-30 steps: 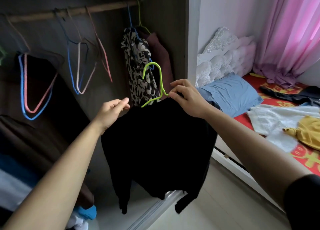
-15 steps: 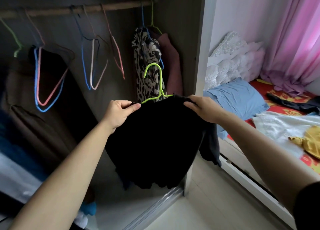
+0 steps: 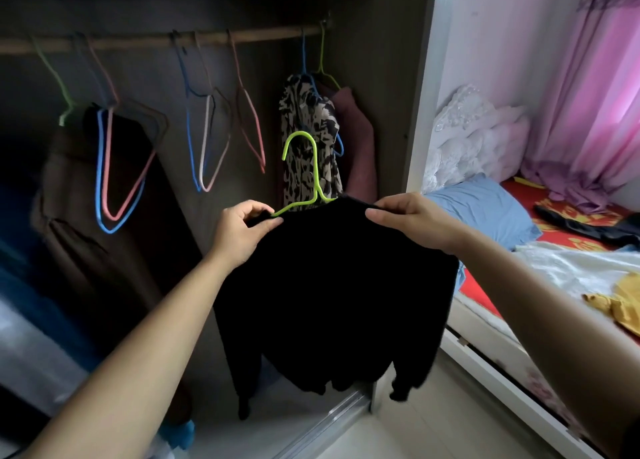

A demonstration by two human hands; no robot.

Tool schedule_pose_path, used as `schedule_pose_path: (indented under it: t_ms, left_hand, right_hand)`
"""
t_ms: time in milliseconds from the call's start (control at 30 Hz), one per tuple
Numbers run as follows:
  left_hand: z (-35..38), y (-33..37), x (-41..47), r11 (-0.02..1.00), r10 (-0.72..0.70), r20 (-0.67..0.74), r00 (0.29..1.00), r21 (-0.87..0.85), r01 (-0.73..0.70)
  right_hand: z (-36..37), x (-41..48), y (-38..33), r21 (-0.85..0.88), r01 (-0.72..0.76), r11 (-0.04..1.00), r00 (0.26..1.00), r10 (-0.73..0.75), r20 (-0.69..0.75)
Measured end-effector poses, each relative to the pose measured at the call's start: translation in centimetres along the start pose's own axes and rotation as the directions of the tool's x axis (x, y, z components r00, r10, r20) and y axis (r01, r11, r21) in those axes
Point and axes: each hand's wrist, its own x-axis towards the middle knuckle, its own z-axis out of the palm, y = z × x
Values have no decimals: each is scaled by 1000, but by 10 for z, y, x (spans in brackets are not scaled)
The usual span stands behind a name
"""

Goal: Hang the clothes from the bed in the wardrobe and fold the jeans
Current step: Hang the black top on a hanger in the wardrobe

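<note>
A black long-sleeved top [image 3: 329,285] hangs in front of the open dark-panelled wardrobe [image 3: 374,60], already threaded onto a lime-green wire hanger [image 3: 316,171] whose hook stands up between the two hands. The left hand [image 3: 239,230] pinches the top's shoulder together with the hanger's bare arm, fingers [image 3: 256,213] and thumb closed on both. The right hand [image 3: 415,219] has its fingers [image 3: 381,213] curled over the other shoulder, gripping the cloth.

The step in hand looks like squaring the top on the hanger before it goes up. On the left the green wire shows beyond the fabric, so that shoulder probably wants pulling outward until the cloth covers the arm as it does on the right. After that, one hand could take the hanger just below its hook while the other steadies the hem and dangling sleeves. The wooden rail [image 3: 263,36] offers a gap between the empty pink hanger [image 3: 249,126] and the leopard-print garment [image 3: 304,119] near its right end, which seems the easiest target.

On the red-sheeted bed [image 3: 481,292] a white garment [image 3: 571,268], a mustard-yellow one [image 3: 623,306] at the near edge and a dark one [image 3: 588,223] further back wait; which is the jeans I cannot tell.
</note>
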Motion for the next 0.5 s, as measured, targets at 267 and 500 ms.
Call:
schedule_pose_path:
  t_ms: [267,500]
  left_hand:
    - [3,-19,15,975,-44,145,988,221,11]
    - [19,-2,37,951,67,-45,997,305,-50]
  right_hand:
    - [15,-3,-25,-346,-96,933,965,1,-263]
    - [19,5,-46,-347,-226,910,900,58,-432]
